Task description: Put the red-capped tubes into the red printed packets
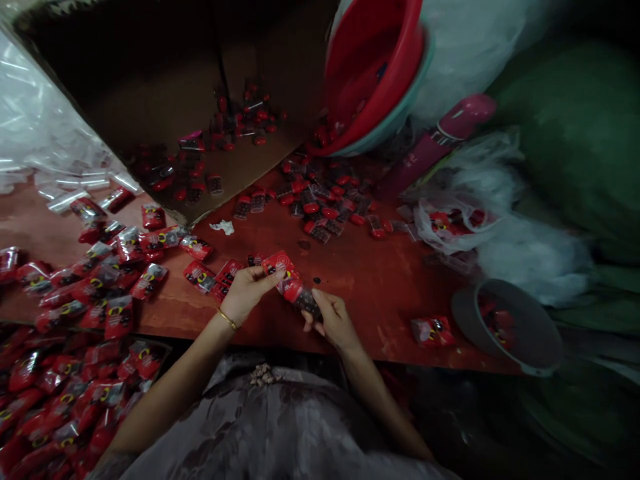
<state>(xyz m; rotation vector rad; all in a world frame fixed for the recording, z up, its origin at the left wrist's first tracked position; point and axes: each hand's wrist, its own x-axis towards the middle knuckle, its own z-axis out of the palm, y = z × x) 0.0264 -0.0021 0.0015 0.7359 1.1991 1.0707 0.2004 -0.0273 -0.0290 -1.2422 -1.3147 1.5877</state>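
Note:
My left hand, with a gold bracelet at the wrist, pinches a red printed packet between thumb and fingers. My right hand is closed on a small clear container with dark contents and a red end. The container's red end meets the packet's lower part; whether it is inside cannot be made out. Just left of my left hand lie several filled red packets. Beyond my hands is a loose pile of similar red-capped containers on the red table.
A cardboard box lies with its opening toward me, containers inside. Behind the pile a red basin leans, beside a pink bottle. A grey bowl stands at right. Heaped packets fill the lower left; clear bags lie right.

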